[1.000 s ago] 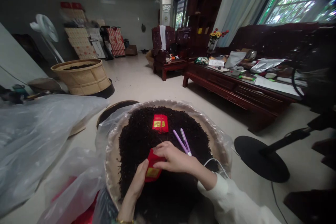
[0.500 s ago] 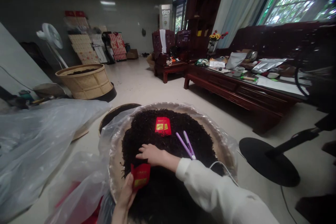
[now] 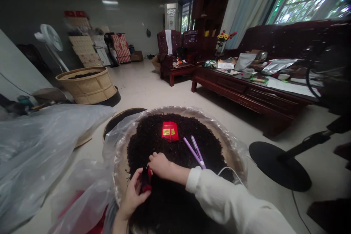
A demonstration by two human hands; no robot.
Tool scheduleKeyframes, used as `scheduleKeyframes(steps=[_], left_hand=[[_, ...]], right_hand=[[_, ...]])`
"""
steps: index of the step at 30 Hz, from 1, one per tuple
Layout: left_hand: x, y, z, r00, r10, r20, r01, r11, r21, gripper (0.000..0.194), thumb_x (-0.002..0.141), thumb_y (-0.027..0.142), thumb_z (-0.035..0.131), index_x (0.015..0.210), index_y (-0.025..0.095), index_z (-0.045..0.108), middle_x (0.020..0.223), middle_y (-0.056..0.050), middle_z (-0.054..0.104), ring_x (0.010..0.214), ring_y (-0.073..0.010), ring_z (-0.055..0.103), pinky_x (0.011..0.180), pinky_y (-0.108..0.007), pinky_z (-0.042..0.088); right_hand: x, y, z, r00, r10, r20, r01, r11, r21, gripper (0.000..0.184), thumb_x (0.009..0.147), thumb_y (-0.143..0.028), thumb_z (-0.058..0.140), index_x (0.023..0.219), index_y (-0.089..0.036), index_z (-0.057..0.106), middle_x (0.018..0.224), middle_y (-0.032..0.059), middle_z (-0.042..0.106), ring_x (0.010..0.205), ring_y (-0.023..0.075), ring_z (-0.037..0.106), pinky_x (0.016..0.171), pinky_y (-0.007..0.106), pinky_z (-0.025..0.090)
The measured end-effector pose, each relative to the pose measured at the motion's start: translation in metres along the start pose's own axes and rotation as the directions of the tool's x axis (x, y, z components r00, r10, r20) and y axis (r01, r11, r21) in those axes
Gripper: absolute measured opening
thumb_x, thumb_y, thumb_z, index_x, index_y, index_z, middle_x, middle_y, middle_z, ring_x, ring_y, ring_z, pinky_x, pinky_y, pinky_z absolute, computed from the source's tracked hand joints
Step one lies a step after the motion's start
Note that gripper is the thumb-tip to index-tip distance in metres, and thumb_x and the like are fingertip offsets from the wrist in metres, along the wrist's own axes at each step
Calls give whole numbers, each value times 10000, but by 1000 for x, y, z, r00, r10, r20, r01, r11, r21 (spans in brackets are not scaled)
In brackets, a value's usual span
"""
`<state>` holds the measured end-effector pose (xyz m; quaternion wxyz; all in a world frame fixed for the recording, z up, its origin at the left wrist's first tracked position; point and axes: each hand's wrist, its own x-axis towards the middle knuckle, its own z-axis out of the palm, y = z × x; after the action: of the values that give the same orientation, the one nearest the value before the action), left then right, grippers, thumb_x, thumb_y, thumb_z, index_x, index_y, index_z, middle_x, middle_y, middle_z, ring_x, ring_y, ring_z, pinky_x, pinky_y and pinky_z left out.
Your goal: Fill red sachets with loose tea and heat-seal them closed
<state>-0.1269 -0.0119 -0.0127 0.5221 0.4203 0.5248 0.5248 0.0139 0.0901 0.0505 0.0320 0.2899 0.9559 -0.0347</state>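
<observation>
My left hand [image 3: 134,194] holds a small red packet [image 3: 148,186], its thumb and fingers wrapped around the sides. The packet is turned so that a dark side or mouth shows. My right hand [image 3: 159,164] is closed, its fingertips pinching at the packet's upper right edge. Both hands are over a heap of dark dried tea leaves [image 3: 150,128] in a wide round basket [image 3: 120,168] lined with clear plastic. Another red packet [image 3: 170,131] with gold labels lies on the leaves beyond my hands. A purple hair straightener [image 3: 195,152], its arms apart, rests to the right.
Clear plastic sheeting [image 3: 49,139] spreads over the left side. Behind it stands a tall woven basket [image 3: 87,87] near a white fan [image 3: 52,38]. A black round stand base [image 3: 279,166] is on the floor at right. A cluttered wooden table [image 3: 238,91] stands beyond.
My left hand has turned the packet, so its labelled front no longer faces me. My right hand has moved slightly right and down, its fingers drawing closed at the packet's edge.
</observation>
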Motion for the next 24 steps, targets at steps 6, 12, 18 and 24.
scheduleKeyframes(steps=[6, 12, 18, 24], left_hand=[[4, 26, 20, 993, 107, -46, -99, 983, 154, 632, 552, 376, 802, 1081, 179, 519, 1178, -122, 606, 1138, -252, 561, 1013, -345, 440], [19, 36, 48, 987, 137, -85, -121, 978, 167, 598, 538, 359, 806, 1048, 174, 553, 1091, -95, 639, 987, -225, 608, 945, -335, 465], [31, 32, 68, 981, 173, -93, -158, 977, 142, 588, 552, 332, 786, 1065, 183, 541, 1046, -66, 634, 983, -214, 611, 942, -332, 468], [35, 24, 78, 980, 151, -132, -143, 987, 69, 614, 541, 351, 790, 1061, 181, 511, 1044, -72, 624, 997, -214, 611, 955, -343, 467]], right_hand=[[-35, 45, -39, 989, 83, -123, -51, 968, 248, 234, 779, -100, 647, 1001, -171, 669, 941, 44, 660, 863, 155, 622, 746, 234, 485], [-72, 57, -74, 956, 277, -97, -13, 371, 928, 179, 715, -112, 634, 890, -140, 667, 740, -18, 618, 529, 73, 537, 463, 160, 452], [-74, 38, -82, 964, 241, -110, 50, 244, 968, 181, 689, -118, 632, 866, -131, 668, 771, -6, 629, 575, 75, 560, 487, 148, 469], [-75, 42, -72, 931, 313, -188, 18, 476, 879, 255, 680, -55, 645, 914, -141, 700, 754, -5, 653, 677, 105, 605, 610, 175, 475]])
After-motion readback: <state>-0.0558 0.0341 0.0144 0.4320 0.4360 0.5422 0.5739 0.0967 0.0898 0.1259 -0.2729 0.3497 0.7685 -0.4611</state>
